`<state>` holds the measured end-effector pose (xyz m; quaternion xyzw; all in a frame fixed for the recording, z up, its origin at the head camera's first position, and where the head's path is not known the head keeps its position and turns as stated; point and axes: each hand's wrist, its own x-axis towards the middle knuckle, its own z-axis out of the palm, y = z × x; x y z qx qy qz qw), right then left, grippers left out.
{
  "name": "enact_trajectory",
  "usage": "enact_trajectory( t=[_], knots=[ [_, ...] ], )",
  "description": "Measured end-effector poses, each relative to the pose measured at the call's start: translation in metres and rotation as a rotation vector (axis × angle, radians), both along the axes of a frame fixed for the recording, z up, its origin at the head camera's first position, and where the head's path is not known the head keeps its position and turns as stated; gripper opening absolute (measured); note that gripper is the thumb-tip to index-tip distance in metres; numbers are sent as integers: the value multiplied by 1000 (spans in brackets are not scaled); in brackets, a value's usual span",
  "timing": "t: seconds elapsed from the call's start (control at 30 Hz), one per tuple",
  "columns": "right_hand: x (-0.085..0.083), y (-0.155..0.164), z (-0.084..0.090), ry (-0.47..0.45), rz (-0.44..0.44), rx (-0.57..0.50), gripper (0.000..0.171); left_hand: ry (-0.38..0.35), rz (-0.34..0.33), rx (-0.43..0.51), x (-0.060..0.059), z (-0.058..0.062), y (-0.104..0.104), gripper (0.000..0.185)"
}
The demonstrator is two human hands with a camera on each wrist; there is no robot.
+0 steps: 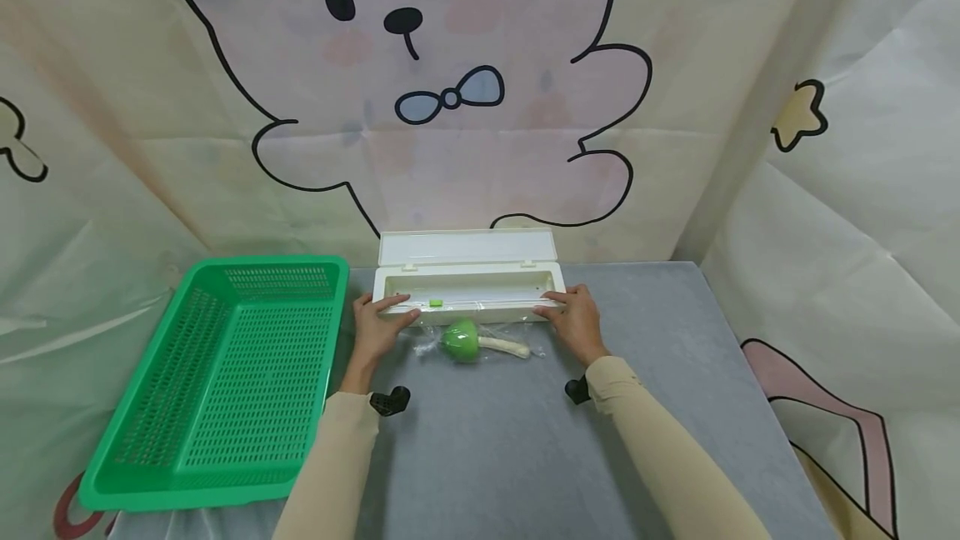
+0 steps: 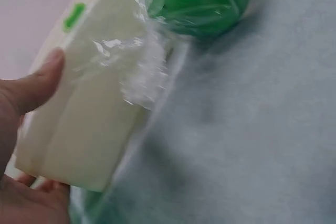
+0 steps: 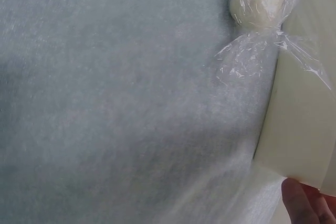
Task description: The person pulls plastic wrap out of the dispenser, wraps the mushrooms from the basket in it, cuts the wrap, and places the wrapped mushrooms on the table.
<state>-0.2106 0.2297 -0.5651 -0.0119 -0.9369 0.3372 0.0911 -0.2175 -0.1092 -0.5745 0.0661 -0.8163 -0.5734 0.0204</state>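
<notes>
A long white cling film dispenser box [image 1: 495, 283] stands with its lid [image 1: 467, 247] raised at the back. Its small green cutter slider [image 1: 436, 303] sits along the front edge. My left hand [image 1: 375, 330] grips the left end, thumb over the front face [image 2: 89, 129] and fingers round the end. At the opposite end my right hand [image 1: 577, 325] holds the box, with fingertips [image 3: 296, 198] at its lower corner. Just in front lies a round green head [image 1: 461, 341] on a pale stick [image 1: 504, 346], wrapped in clear film [image 3: 247, 59] that overlaps the box front.
On the left, a green perforated plastic basket [image 1: 337, 307] stands beside my left forearm. Grey cloth covers the table [image 1: 487, 448]. A printed curtain [image 1: 675, 107] hangs right behind the box, with more curtain at both sides.
</notes>
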Motion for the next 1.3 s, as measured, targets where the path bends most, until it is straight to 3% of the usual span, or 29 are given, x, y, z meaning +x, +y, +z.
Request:
enact_trajectory(
  t=[0.23,0.53,0.63,0.77,0.97,1.17,1.3],
  knots=[
    [0,1,0,2,4,-5,39,91,80,-2,3,-14,0,36],
    [2,1,0,-26,10,-32,38,87,109,-17,5,-16,-2,37],
    [3,1,0,-21,15,-28,38,130,137,-21,5,-17,-1,39],
    [3,0,0,-22,13,-32,38,198,162,-5,5,-20,0,50],
    [2,-2,6,-43,21,-46,38,194,181,46,5,-21,3,86],
    [2,-12,20,-64,-8,32,52,205,184,78,7,-22,4,83],
    [1,-32,28,20,-4,86,49,224,186,129,6,-25,4,82]
  ],
)
